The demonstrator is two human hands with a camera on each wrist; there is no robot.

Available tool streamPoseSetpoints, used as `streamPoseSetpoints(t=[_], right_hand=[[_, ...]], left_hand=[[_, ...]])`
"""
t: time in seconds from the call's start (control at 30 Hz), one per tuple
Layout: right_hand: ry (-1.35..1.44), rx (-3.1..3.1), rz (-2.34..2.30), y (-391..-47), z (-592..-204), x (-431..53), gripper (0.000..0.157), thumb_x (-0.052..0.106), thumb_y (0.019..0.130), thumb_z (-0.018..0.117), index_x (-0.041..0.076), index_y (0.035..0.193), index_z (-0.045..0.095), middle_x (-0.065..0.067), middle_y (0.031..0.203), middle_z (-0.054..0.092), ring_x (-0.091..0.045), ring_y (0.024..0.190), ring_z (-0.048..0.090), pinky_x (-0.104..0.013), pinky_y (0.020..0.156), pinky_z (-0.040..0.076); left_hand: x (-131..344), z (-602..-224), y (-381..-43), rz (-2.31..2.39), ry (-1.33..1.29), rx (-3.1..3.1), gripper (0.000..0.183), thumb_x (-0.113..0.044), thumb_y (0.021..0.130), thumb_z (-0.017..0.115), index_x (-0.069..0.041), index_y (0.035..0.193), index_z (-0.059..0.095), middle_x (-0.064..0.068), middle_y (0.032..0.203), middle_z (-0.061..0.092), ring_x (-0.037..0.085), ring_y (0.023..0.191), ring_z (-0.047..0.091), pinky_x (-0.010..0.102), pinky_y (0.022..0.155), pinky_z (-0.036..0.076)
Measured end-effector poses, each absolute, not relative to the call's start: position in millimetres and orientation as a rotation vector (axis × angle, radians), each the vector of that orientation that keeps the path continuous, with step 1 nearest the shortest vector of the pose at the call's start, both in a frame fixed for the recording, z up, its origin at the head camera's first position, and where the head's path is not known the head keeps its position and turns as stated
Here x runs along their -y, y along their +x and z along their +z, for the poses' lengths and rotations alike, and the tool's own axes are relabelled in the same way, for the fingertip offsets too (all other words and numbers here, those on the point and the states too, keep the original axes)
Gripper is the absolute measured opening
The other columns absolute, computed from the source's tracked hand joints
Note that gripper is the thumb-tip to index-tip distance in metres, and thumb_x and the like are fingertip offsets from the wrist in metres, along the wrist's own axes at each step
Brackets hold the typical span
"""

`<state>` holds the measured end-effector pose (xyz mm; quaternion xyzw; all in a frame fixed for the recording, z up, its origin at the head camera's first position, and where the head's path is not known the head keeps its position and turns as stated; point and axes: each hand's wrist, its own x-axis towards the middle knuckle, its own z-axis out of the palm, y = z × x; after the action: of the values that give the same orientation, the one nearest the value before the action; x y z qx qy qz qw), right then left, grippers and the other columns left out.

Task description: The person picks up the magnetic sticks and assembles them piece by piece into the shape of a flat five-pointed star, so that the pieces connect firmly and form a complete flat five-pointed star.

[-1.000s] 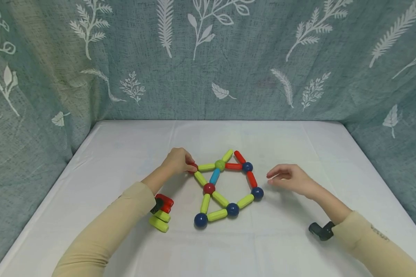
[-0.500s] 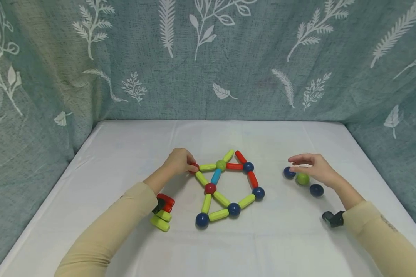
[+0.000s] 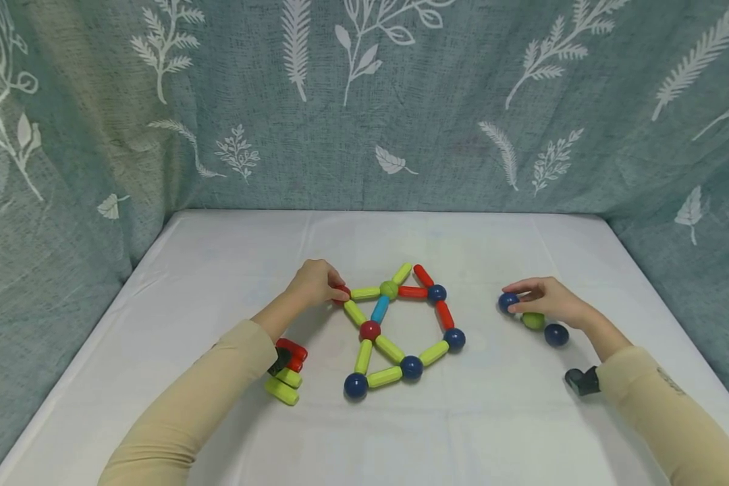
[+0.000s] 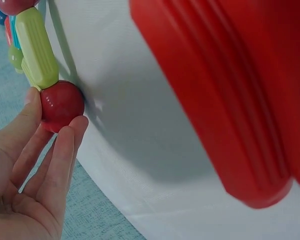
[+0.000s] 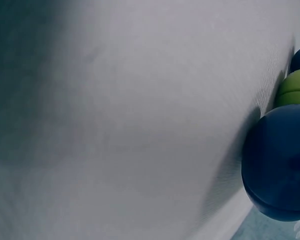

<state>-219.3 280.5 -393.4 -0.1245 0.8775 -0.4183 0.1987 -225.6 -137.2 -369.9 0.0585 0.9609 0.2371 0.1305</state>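
The left hand (image 3: 315,282) pinches a glossy red ball (image 4: 64,104) joined to lime plastic rods (image 3: 355,312); the right hand (image 3: 553,300) grips a glossy blue ball (image 3: 506,302), not yet joined.

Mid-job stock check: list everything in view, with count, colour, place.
Joined balls: 7 (4 dark blue, 2 red, 1 green), centre
Joined sticks: 11 (7 lime, 3 red, 1 light blue), centre
Loose balls: 3 (2 dark blue, 1 green), right
Loose sticks: at least 4, red and lime, left
Cloth: 1, white, underneath
Curtain: apparently 1, teal, white-leafed, back and sides
Wrist cameras: 2, black, left and right
Sleeves: 2, beige, left and right
Left hand: 1, pinching leftmost red ball
Right hand: 1, fingers around leftmost loose blue ball
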Motion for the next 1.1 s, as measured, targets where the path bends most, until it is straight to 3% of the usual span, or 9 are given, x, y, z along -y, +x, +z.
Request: streamPoseSetpoints(t=[0.43, 0.73, 1.1], right_hand=[[-0.368, -2.472, -1.178, -227.5, -378.4, -266.8, 0.053, 0.024, 0.084, 0.067, -0.004, 0.125, 0.051, -0.023, 0.123, 0.053, -0.03, 0.107, 0.055, -0.039, 0.088, 0.046], [-0.452, -2.484, -1.19, -254.1, -348.5, -215.1, 0.046, 0.017, 0.085, 0.066, -0.002, 0.125, 0.053, -0.021, 0.124, 0.053, -0.031, 0.106, 0.056, -0.044, 0.09, 0.044], [-0.414, -2.528, -1.219, -292.0, -370.8, -145.1, 0.04, 0.008, 0.085, 0.064, 0.0, 0.123, 0.055, -0.02, 0.125, 0.053, -0.032, 0.109, 0.053, -0.042, 0.091, 0.044]], left_hand=[[138.8, -371.0, -226.0, 0.696, 0.161, -2.789, 0.027, -0.02, 0.078, 0.074, -0.002, 0.097, 0.07, 0.007, 0.088, 0.066, 0.019, 0.081, 0.057, 0.029, 0.071, 0.048], [139.1, -370.9, -226.2, 0.703, 0.158, -2.786, 0.027, -0.019, 0.077, 0.074, -0.001, 0.097, 0.07, 0.007, 0.087, 0.066, 0.019, 0.079, 0.057, 0.03, 0.071, 0.049], [137.0, -371.7, -227.7, 0.697, 0.176, -2.798, 0.028, -0.02, 0.077, 0.075, -0.001, 0.097, 0.07, 0.008, 0.089, 0.066, 0.019, 0.08, 0.057, 0.03, 0.072, 0.048]])
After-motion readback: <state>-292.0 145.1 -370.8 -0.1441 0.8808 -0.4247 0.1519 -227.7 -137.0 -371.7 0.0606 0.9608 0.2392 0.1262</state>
